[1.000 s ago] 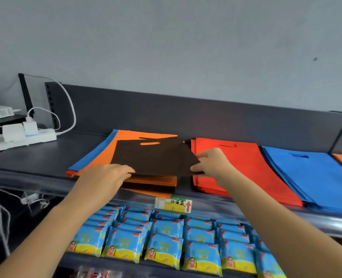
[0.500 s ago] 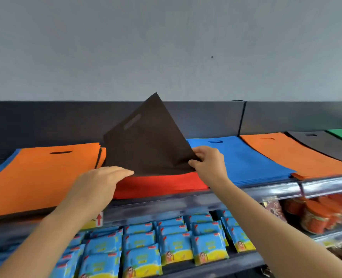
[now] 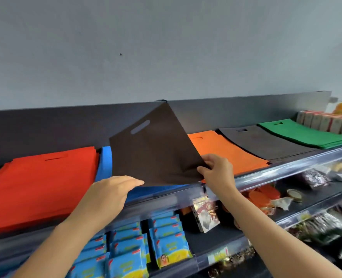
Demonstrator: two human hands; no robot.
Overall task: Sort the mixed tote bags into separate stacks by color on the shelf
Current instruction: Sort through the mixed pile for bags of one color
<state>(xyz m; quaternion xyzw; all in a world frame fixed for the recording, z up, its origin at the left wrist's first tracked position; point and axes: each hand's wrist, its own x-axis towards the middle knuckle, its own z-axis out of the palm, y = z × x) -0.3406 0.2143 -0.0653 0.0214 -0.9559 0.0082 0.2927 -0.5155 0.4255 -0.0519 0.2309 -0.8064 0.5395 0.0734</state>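
A dark brown tote bag (image 3: 154, 149) is held tilted up in the air over the top shelf (image 3: 286, 170). My right hand (image 3: 216, 171) pinches its lower right corner. My left hand (image 3: 110, 193) grips its lower left edge. Flat stacks lie along the shelf: red (image 3: 39, 183) at the left, blue (image 3: 105, 165) mostly hidden behind the held bag, orange (image 3: 226, 151), dark grey (image 3: 264, 141), and green (image 3: 304, 133) at the far right.
A dark back panel (image 3: 45, 129) runs behind the stacks under a grey wall. Boxes (image 3: 326, 123) stand at the shelf's far right end. Lower shelves hold blue snack packets (image 3: 146, 249), a boxed item (image 3: 205, 215), jars and dark bags.
The dark brown bag was lifted off the mixed orange pile and carried right, past the red stack and over the blue one. Both hands keep hold. The view has panned right.
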